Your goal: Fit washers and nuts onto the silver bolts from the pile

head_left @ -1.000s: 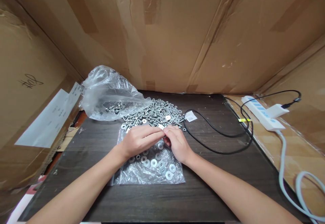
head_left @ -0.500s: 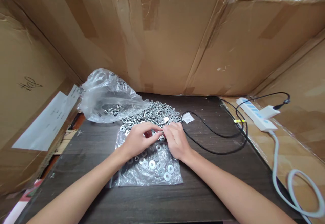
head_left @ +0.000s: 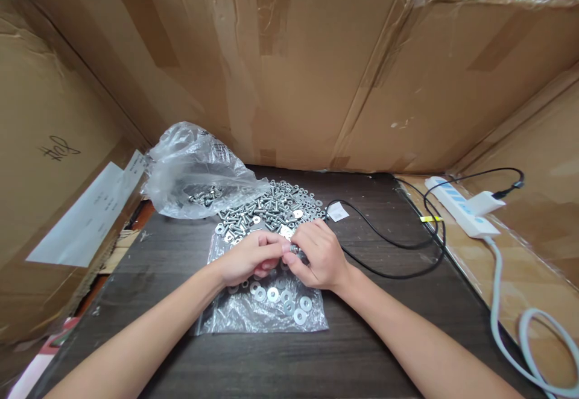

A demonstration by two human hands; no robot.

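Small metal part (head_left: 293, 248), maybe a bolt with washer, too small to tell, pinched between both hands over a flat clear bag (head_left: 266, 314) of washers (head_left: 284, 299) on the counter (head_left: 362, 339). Left hand (head_left: 251, 260) fingers curled shut on it; right hand (head_left: 319, 257) fingers closed on its other end. Bolt pile (head_left: 271, 209) just behind, crumpled bag (head_left: 194, 170) back-left, black cable (head_left: 389, 254) and power strip (head_left: 461, 209) right.

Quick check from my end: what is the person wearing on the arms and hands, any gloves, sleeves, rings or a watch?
Nothing is worn. The left hand and right hand are gloveless, no rings or watch show, and both forearms are bare to the picture's edge.
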